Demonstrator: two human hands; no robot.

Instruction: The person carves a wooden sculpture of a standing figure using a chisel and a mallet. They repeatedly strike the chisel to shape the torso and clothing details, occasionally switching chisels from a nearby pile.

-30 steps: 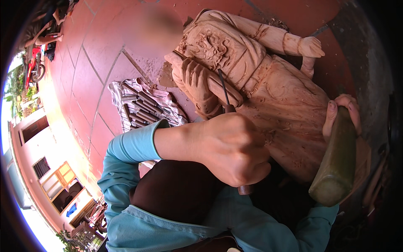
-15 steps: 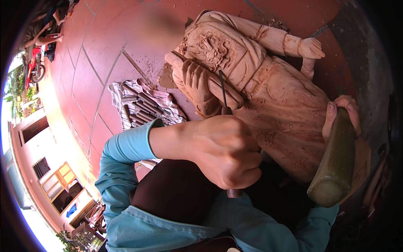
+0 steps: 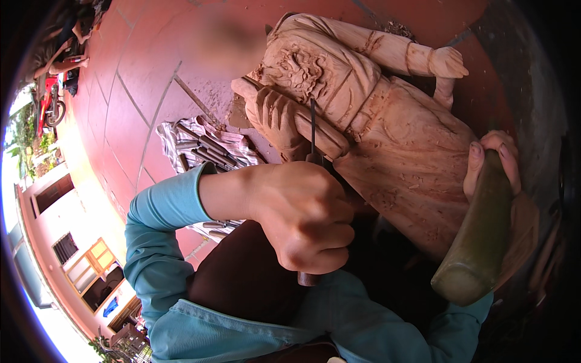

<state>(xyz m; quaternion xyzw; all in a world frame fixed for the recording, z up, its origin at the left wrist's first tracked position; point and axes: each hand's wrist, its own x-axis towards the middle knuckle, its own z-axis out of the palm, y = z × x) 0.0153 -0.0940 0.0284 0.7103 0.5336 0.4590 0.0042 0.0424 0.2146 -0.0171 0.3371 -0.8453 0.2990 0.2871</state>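
My left hand (image 3: 305, 212) is closed in a fist around the wooden handle of a chisel (image 3: 313, 130). Its dark, narrow blade points away from me, the tip lying over the dragon-like relief on the chest of a carved wooden statue (image 3: 411, 142); whether it touches the wood I cannot tell. On the right, my right hand (image 3: 493, 157) grips a greenish, club-shaped mallet (image 3: 475, 236), with its thick end tilted down toward me. The statue lies on its back, robed, with a carved hand clasping a long bar. A blurred patch covers its head area.
Left of the statue, a striped cloth (image 3: 172, 134) on the red tiled floor (image 3: 130, 115) bears several carving tools (image 3: 212, 145). Wood shavings (image 3: 393, 193) dot the robe. A red motorbike (image 3: 49, 106) and a person's bare limbs (image 3: 66, 60) show at the far left.
My left hand and the chisel have shifted left and slightly toward me, and the blade stands more upright in the view. The mallet's thick end has moved a little left and nearer.
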